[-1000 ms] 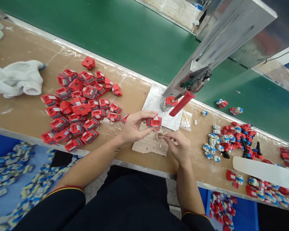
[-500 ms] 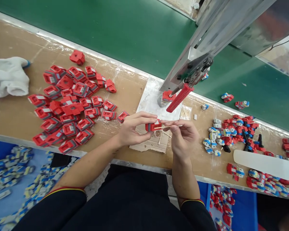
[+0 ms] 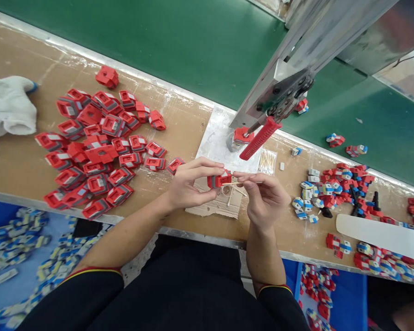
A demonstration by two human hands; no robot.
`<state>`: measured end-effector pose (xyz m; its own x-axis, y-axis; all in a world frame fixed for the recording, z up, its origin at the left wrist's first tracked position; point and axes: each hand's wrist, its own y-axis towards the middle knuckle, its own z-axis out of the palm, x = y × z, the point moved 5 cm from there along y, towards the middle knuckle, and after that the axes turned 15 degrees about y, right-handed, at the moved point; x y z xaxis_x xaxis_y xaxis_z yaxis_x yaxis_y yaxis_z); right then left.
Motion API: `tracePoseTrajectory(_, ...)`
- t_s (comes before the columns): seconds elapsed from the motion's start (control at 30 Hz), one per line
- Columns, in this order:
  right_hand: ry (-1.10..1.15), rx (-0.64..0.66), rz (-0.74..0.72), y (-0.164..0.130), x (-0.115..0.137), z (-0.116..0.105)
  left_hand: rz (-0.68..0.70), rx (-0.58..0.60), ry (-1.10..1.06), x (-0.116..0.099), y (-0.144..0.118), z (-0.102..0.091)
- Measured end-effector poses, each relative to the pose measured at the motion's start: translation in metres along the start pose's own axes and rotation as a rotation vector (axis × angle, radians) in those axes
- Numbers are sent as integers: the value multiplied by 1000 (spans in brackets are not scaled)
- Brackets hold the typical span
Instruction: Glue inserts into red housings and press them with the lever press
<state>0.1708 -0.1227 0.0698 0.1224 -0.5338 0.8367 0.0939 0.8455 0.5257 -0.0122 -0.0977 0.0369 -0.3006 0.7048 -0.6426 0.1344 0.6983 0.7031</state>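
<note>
My left hand [image 3: 193, 183] grips a small red plastic toy part [image 3: 215, 181] with a grey band, thumb below and fingers above. My right hand [image 3: 265, 195] pinches a thin cotton swab [image 3: 234, 183] between thumb and fingers. The swab's far end meets the right side of the red part; its tip is too small to make out. Below both hands lies a piece of cardboard [image 3: 214, 209] with used-looking swabs and a small clear ring-shaped item on it.
A lever press with a red handle [image 3: 260, 138] stands ahead, another red part [image 3: 242, 134] beneath it. Many red parts [image 3: 100, 154] are heaped left, near a white glove [image 3: 10, 108]. Cotton swabs [image 3: 267, 162] lie right of the press. Red, white and blue pieces [image 3: 331, 184] are piled right.
My right hand has shifted slightly to the right with the swab. My left hand keeps its hold on the red part. The whole view has moved a little.
</note>
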Motion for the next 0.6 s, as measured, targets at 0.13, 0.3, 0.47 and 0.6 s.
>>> tracePoseTrajectory(0.13, -98, 15, -64, -1, 1, -7, -8, -11, 23, 1, -1, -1)
tracePoseTrajectory(0.3, -151, 57, -146, 4, 7, -9, -8, -21, 25, 1, 0, -1)
tracePoseTrajectory(0.47, -215, 96, -224, 11, 21, -31, -29, -25, 6, 3, 1, -2)
tracePoseTrajectory(0.6, -371, 502, -19, 2, 1, -29, -47, 13, 32, 5, 1, -2)
